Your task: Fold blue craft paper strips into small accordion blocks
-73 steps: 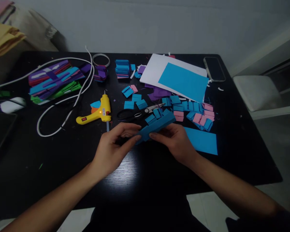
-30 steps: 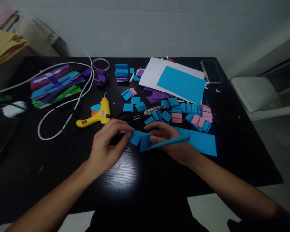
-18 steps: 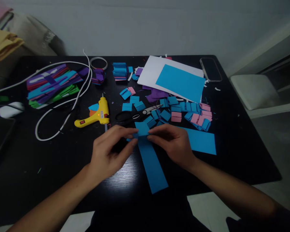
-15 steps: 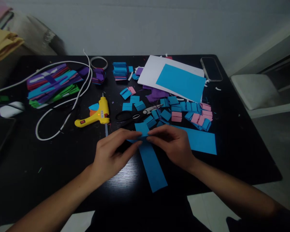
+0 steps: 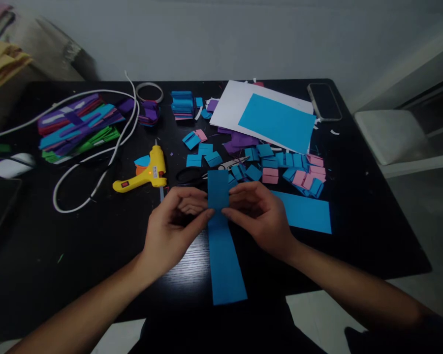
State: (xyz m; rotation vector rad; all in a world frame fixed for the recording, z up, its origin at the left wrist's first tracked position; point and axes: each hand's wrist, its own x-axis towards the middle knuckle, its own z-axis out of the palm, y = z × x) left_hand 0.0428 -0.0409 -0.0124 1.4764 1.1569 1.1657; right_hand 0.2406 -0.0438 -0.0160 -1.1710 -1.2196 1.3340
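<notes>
A long blue paper strip (image 5: 226,265) is held between my two hands, its top end raised and its lower end reaching toward the table's front edge. My left hand (image 5: 173,223) pinches the strip's left edge, thumb in front and fingers behind. On the opposite edge my right hand (image 5: 262,214) grips it the same way. Another blue strip (image 5: 308,212) lies flat, partly behind my right hand. Just beyond the held strip are scissors (image 5: 197,173), partly covered, and several folded blue and pink paper pieces (image 5: 269,174).
A yellow glue gun (image 5: 147,172) lies left of centre, near a looped white cable (image 5: 55,189). Bundles of coloured paper strips (image 5: 79,125) sit at the back left. White sheets (image 5: 225,105) with a blue sheet (image 5: 276,123) lie at the back, and a phone (image 5: 324,102) is at the back right.
The strip's upper end has come up, standing taller above my fingers. Its lower end has swung left and a little nearer me. Both hands keep their hold at nearly the same spot.
</notes>
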